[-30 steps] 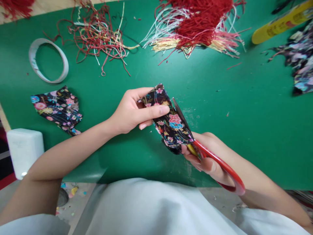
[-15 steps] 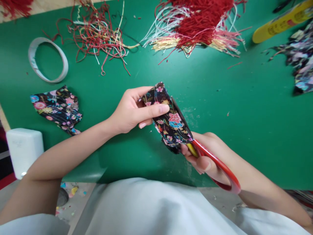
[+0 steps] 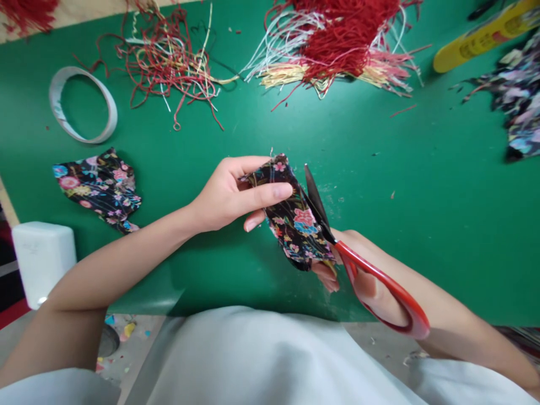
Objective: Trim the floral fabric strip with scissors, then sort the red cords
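Near the middle of the view, my left hand (image 3: 236, 194) pinches a black floral cloth piece (image 3: 295, 225), thumb on top and fingers underneath. My right hand (image 3: 371, 287) holds red-handled scissors (image 3: 379, 281), the thumb through the upper loop. One dark blade points up and away, raised beside the cloth's right edge; the other blade is mostly hidden by the cloth. Part of my right fingers shows under the cloth's lower corner. A second floral cloth piece (image 3: 101, 188) lies on the table to the left.
The green table (image 3: 442, 225) carries a white tape ring (image 3: 110, 112), tangled cords (image 3: 169, 62), a red and cream cord bundle (image 3: 346, 45), a yellow tube (image 3: 476, 45) and dark patterned scraps (image 3: 523, 107). A white box (image 3: 44, 261) stands at the left edge.
The scissors have opened wider, their upper blade swinging away from the cloth and the red handle shifting right. The held cloth has moved slightly down and right with my left hand.
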Tool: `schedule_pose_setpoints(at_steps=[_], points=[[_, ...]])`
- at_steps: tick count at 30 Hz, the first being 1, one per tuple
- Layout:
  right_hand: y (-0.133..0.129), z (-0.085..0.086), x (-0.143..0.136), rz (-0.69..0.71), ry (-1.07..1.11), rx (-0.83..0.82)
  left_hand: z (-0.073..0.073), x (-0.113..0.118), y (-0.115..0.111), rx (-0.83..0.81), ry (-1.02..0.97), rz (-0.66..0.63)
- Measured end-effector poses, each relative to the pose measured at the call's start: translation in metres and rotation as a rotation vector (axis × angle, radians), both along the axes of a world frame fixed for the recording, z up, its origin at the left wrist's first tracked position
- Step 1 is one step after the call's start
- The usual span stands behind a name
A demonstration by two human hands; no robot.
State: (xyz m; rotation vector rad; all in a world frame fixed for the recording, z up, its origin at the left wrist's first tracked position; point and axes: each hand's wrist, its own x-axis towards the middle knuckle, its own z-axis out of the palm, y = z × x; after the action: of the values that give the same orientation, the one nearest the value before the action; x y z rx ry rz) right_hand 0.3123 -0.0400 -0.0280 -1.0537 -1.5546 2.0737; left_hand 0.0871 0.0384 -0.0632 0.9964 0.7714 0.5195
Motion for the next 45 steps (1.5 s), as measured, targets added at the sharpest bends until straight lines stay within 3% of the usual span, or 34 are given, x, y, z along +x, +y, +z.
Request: schedule_pose_setpoints(at_steps=[7,16,33,45], points=[[0.000,0.003,-0.002,-0.015,-0.009,0.062,0.005,0.000,0.001,0.005,-0.028,-0.097],[-0.004,-0.005,0.002,0.002,-0.029,-0.050,0.013,0.001,0.003,-0.043,-0.031,-0.189],[-0.002,-0.002,-0.001,0.002,-0.053,0.004,0.016,0.005,-0.005,-0.143,-0.033,-0.194],[-0.011,-0.012,0.001,-0.050,-0.073,0.090,0.013,0.005,-0.003,-0.180,-0.078,-0.175]])
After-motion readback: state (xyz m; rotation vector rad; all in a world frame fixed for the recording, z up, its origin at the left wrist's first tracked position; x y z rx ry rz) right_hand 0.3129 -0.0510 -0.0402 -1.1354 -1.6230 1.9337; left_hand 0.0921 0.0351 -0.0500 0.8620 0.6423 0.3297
